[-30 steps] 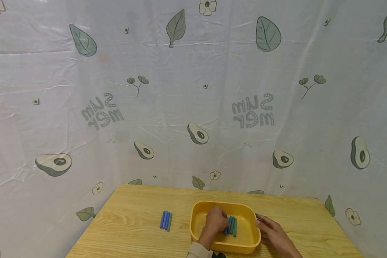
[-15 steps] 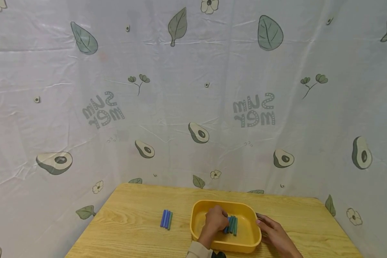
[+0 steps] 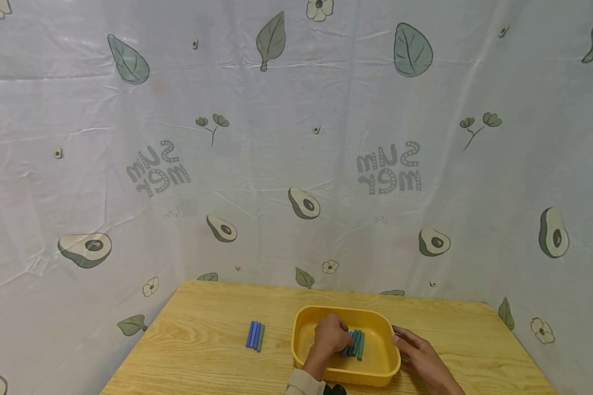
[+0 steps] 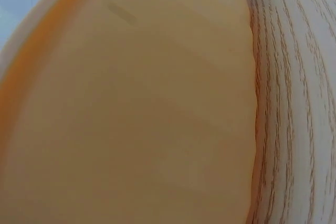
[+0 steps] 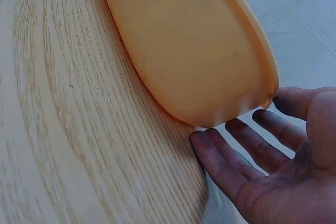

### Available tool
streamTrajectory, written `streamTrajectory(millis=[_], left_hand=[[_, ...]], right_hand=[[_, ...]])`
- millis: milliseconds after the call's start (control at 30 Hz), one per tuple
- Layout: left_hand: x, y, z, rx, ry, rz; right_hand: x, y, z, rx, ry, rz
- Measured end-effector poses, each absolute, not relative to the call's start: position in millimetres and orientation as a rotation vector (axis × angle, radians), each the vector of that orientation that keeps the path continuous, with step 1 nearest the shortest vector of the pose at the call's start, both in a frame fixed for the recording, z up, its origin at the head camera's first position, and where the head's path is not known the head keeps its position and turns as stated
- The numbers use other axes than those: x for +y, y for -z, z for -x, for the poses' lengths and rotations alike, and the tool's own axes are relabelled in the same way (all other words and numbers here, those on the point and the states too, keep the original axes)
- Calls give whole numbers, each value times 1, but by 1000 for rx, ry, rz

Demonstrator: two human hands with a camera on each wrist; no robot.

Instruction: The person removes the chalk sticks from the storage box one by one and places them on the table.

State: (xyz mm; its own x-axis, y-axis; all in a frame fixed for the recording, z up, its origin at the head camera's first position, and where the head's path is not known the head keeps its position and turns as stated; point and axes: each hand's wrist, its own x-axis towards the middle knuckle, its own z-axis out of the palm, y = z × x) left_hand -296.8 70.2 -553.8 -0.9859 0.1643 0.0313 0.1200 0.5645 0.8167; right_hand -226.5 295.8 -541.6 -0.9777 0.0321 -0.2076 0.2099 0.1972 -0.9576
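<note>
Sticks [image 3: 255, 335], slender, blue or green: four on wooden worktop [image 3: 197, 340], lower centre; others in yellow rounded plastic tray [image 3: 358, 378]; work seemingly partway. Left hand [image 3: 331, 334]: grasp indiscernible; right hand [image 3: 421, 354]: spread against tray.

We're seeing smooth, low-sheen plastic on the tray [image 3: 361, 378], and we're following wavy wood grain across the worktop [image 3: 212, 323]. We're catching glossy streaks along the creases of the plastic-looking sheet [image 3: 257, 159], while the sticks [image 3: 255, 336] are looking matt and the sleeve [image 3: 303, 383] is showing as plain cloth.
</note>
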Motion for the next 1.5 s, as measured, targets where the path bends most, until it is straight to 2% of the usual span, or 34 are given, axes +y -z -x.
streamTrajectory(millis=[133, 433, 967, 1500], left_hand=[[71, 564, 305, 2762, -1362, -199], [61, 524, 283, 2778, -1373, -214], [43, 503, 273, 2671, -1644, -290], [19, 492, 280, 2614, -1711, -329]], right_hand=[[296, 542, 227, 2308, 1899, -229], [297, 543, 228, 2293, 1913, -236], [296, 539, 227, 2295, 1912, -230], [297, 540, 227, 2292, 1899, -222]])
